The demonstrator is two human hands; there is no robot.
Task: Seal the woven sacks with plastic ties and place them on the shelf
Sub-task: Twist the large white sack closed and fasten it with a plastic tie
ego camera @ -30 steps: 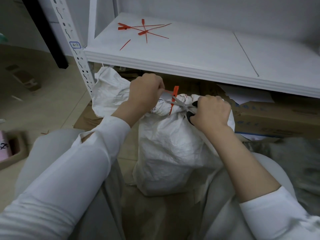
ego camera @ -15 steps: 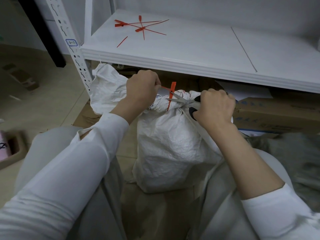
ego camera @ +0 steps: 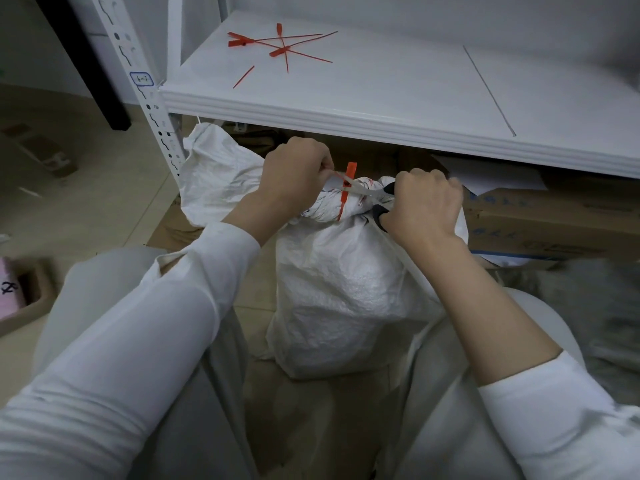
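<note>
A white woven sack [ego camera: 343, 289] stands on the floor between my knees, its neck bunched and bound by a red plastic tie [ego camera: 347, 188]. My left hand [ego camera: 294, 174] pinches the thin tail of that tie and holds it taut to the left. My right hand [ego camera: 424, 206] grips black-handled scissors [ego camera: 367, 191], whose blades lie against the tie at the sack's neck. Above stands the white shelf [ego camera: 398, 98] with several loose red ties [ego camera: 280, 50] at its back left.
A second, crumpled white sack [ego camera: 221, 174] lies behind my left hand by the perforated shelf post [ego camera: 152, 109]. Cardboard boxes [ego camera: 554, 220] sit under the shelf at the right. A pink item in a tray [ego camera: 14, 292] is at the far left on the floor.
Both hands have stayed at the sack's neck. The scissor blades have shifted slightly along the tie. The view has tilted a little.
</note>
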